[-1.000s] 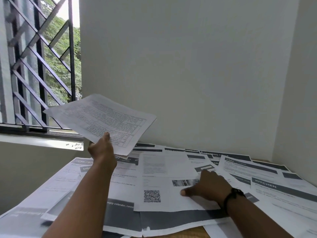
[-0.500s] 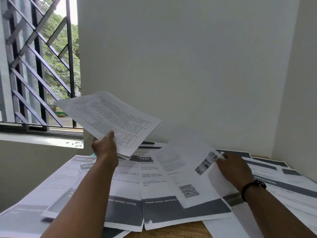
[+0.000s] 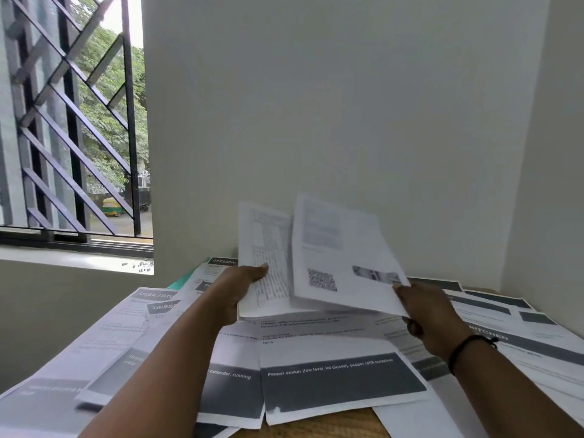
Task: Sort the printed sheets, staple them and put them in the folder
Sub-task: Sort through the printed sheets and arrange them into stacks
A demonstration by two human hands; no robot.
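My left hand [image 3: 235, 290] grips a sheet of dense table text [image 3: 268, 260] by its lower left edge and holds it nearly upright above the table. My right hand [image 3: 426, 314] pinches the lower right corner of a sheet with a QR code [image 3: 341, 257], lifted off the pile and overlapping the right side of the first sheet. Below them several printed sheets with dark banners [image 3: 341, 380] lie spread over the wooden table [image 3: 322, 428]. A teal edge [image 3: 181, 279], perhaps a folder, peeks out under the far sheets. No stapler is in view.
White walls close the table at the back and on the right. A barred window [image 3: 69, 121] with a sill is at the left. More sheets, one headed KITCHEN [image 3: 493, 336], cover the table's right side; others hang over the left edge.
My right hand has lifted the QR-code sheet off the pile. My left hand has swung its text sheet from the upper left to the middle, so the two sheets now meet.
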